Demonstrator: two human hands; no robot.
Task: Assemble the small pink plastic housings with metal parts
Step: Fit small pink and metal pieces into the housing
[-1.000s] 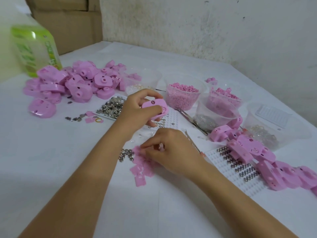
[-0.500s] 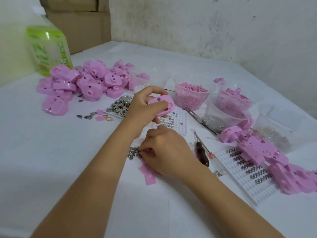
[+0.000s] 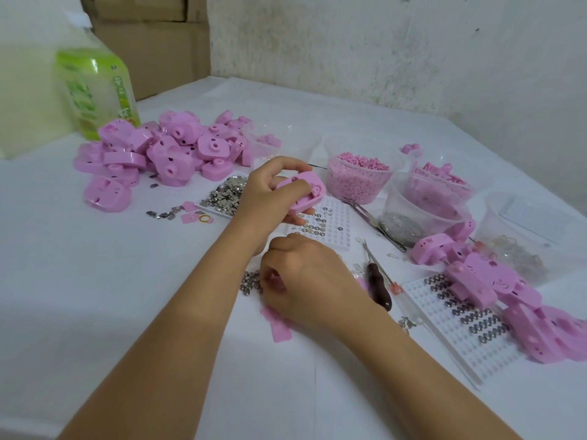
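From the head camera, we see clear tubs standing in a cluster at the far right of the white table (image 3: 95, 312). One tub (image 3: 336, 198) is heaped with small pink pellets (image 3: 362, 163). Just right of it, a nearer tub (image 3: 397, 198) has a layer of grey metal bits (image 3: 403, 228) at its bottom, and the tub behind it (image 3: 476, 182) holds pink plastic parts. A tub at the right edge (image 3: 495, 214) contains translucent pieces and a white tray. A shallow tray (image 3: 206, 203) beside the left hand is full of shiny metal pieces. A white grid tray (image 3: 336, 214) under that hand carries round metal discs in some pockets, and a second grid tray (image 3: 457, 347) at the right has coiled metal parts in rows.

The left hand (image 3: 266, 192) is raised above the table with its fingers and thumb curled round a pink housing (image 3: 301, 193), which is tilted towards us. Loose housings lie heaped at the far left (image 3: 152, 150), near a green bottle (image 3: 98, 90), and more trail along the right (image 3: 476, 281).

The right hand (image 3: 308, 281) is low over the table, knuckles up and fingers curled inward. Their tips are drawn together beside a cluster of small metal balls (image 3: 251, 282) and over flat pink pieces (image 3: 281, 331). We cannot tell whether they pinch anything. A dark-handled tool (image 3: 378, 290) lies just right of this hand.
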